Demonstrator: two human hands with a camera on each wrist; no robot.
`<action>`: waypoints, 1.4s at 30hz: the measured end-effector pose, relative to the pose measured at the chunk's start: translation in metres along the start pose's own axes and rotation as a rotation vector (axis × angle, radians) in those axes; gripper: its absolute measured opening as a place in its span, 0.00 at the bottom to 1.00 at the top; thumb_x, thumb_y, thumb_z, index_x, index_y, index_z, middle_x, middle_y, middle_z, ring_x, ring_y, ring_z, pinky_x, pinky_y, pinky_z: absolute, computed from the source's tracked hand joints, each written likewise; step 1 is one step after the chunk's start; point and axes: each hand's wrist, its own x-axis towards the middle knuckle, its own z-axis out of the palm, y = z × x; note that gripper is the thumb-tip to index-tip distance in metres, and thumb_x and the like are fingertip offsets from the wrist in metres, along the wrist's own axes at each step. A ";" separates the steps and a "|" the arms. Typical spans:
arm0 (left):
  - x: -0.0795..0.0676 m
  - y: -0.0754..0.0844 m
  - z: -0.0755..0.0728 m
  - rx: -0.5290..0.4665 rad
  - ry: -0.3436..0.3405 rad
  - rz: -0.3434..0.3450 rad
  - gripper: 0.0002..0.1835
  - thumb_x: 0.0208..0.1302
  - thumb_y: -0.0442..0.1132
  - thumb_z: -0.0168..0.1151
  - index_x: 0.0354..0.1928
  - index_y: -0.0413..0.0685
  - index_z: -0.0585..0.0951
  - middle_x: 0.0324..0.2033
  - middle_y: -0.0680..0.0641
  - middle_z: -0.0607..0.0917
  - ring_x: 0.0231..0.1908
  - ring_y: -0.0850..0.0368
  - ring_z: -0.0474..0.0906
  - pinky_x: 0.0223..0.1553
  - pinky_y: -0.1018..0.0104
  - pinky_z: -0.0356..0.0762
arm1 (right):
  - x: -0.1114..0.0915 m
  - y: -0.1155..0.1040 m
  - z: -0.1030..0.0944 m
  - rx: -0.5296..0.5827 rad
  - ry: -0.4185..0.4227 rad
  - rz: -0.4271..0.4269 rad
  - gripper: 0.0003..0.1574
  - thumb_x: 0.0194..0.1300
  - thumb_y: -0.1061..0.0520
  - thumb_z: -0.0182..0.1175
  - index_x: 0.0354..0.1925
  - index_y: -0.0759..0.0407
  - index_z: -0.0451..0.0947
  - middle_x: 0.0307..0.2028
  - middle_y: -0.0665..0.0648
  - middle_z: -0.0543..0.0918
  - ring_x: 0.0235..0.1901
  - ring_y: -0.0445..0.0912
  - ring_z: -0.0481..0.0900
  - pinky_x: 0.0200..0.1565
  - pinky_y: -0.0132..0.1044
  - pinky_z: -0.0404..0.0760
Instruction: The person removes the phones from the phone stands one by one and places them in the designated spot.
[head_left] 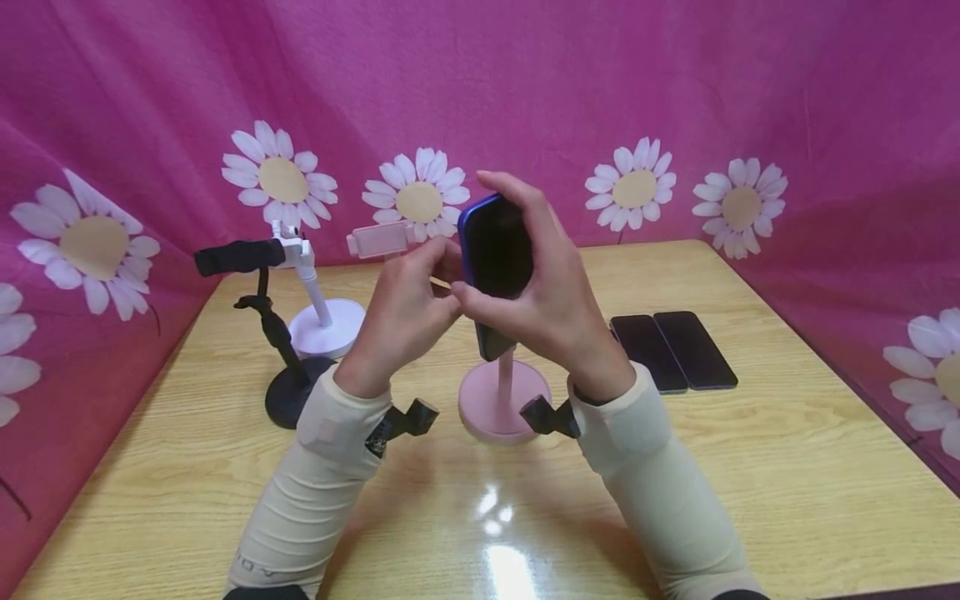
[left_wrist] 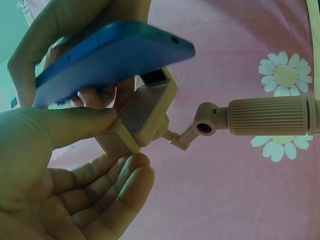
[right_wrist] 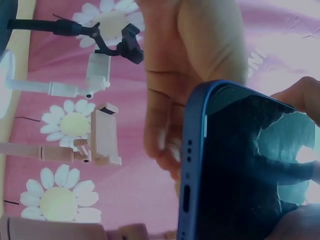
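Note:
My right hand [head_left: 558,292] grips a blue smartphone [head_left: 497,250] by its edges, thumb on the near side and fingers over the far side. The phone is tilted, with its dark screen facing the right wrist view. Beneath it in the left wrist view is the clamp [left_wrist: 145,107] of a pink phone stand [head_left: 504,421]. With thumb and fingertips, my left hand [head_left: 405,308] pinches the clamp's end piece [left_wrist: 117,140]. The phone's back lies close over the clamp and overlaps it there. In the head view the hands and phone hide this clamp.
To the left stand a black phone stand [head_left: 288,392] and a white one [head_left: 330,325]. Another pink clamp [head_left: 381,239] shows behind my left hand. Two dark phones [head_left: 648,350] lie side by side on the wooden table [head_left: 780,467]. A flowered pink curtain [head_left: 525,83] surrounds the table.

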 end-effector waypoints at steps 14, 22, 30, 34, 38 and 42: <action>0.001 -0.013 -0.021 0.051 0.028 -0.053 0.16 0.58 0.40 0.70 0.44 0.43 0.78 0.37 0.47 0.84 0.38 0.55 0.81 0.43 0.61 0.80 | 0.002 -0.013 -0.011 0.028 0.068 0.047 0.50 0.45 0.70 0.71 0.66 0.66 0.60 0.57 0.62 0.71 0.50 0.49 0.72 0.49 0.46 0.77; 0.001 -0.025 -0.045 0.104 0.034 -0.183 0.15 0.61 0.41 0.68 0.45 0.42 0.77 0.38 0.45 0.84 0.39 0.52 0.82 0.44 0.56 0.79 | 0.003 -0.011 -0.014 0.034 0.094 0.081 0.49 0.46 0.70 0.69 0.65 0.65 0.61 0.57 0.61 0.71 0.50 0.48 0.71 0.47 0.45 0.77; -0.004 -0.033 -0.070 0.169 0.012 -0.252 0.15 0.63 0.42 0.66 0.46 0.41 0.76 0.41 0.42 0.83 0.44 0.47 0.81 0.47 0.49 0.77 | 0.004 -0.009 -0.016 0.027 0.105 0.106 0.49 0.46 0.70 0.69 0.66 0.64 0.61 0.57 0.60 0.71 0.49 0.49 0.71 0.45 0.47 0.76; -0.008 -0.036 -0.082 0.199 0.005 -0.241 0.15 0.62 0.42 0.66 0.44 0.42 0.76 0.40 0.41 0.84 0.43 0.46 0.82 0.44 0.50 0.77 | 0.004 -0.008 -0.018 -0.001 0.107 0.161 0.49 0.47 0.69 0.69 0.66 0.63 0.60 0.56 0.60 0.71 0.49 0.49 0.71 0.45 0.48 0.76; -0.012 -0.038 -0.091 0.216 -0.001 -0.242 0.15 0.62 0.44 0.67 0.44 0.43 0.77 0.39 0.41 0.84 0.42 0.47 0.82 0.41 0.53 0.75 | 0.003 -0.001 -0.020 -0.030 0.102 0.239 0.49 0.49 0.67 0.69 0.67 0.58 0.59 0.56 0.60 0.71 0.50 0.50 0.71 0.46 0.49 0.76; -0.016 -0.040 -0.099 0.218 -0.006 -0.257 0.16 0.61 0.46 0.67 0.44 0.43 0.77 0.40 0.40 0.84 0.42 0.47 0.81 0.40 0.54 0.75 | 0.003 0.023 -0.022 -0.079 0.099 0.327 0.49 0.49 0.61 0.71 0.67 0.49 0.60 0.55 0.55 0.72 0.48 0.48 0.72 0.44 0.47 0.77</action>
